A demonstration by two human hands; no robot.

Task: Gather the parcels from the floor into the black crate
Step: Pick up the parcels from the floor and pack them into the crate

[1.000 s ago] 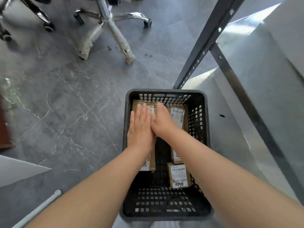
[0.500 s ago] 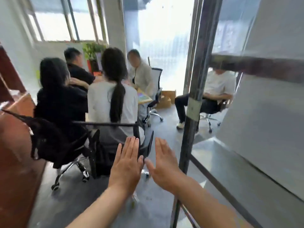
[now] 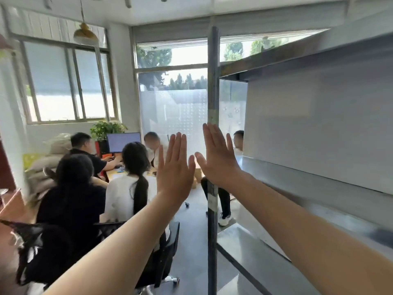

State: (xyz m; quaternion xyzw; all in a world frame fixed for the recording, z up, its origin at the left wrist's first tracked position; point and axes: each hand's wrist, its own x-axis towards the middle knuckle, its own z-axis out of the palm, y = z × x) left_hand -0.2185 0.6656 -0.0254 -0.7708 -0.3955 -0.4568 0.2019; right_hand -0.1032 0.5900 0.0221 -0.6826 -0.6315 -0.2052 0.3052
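The black crate and the parcels are out of view; the camera faces forward into the room. My left hand is raised at centre, flat, fingers up and slightly apart, holding nothing. My right hand is raised beside it, also flat and empty, with the thumbs nearly touching. Both forearms stretch up from the bottom of the frame.
A grey metal shelving post stands right behind my hands, with metal shelves to the right. Several people sit around a desk at left, on office chairs. Windows lie beyond.
My hands have lifted off the parcels in the crate and risen to chest height. The view swung up from the floor to the room, so crate and parcels left the frame.
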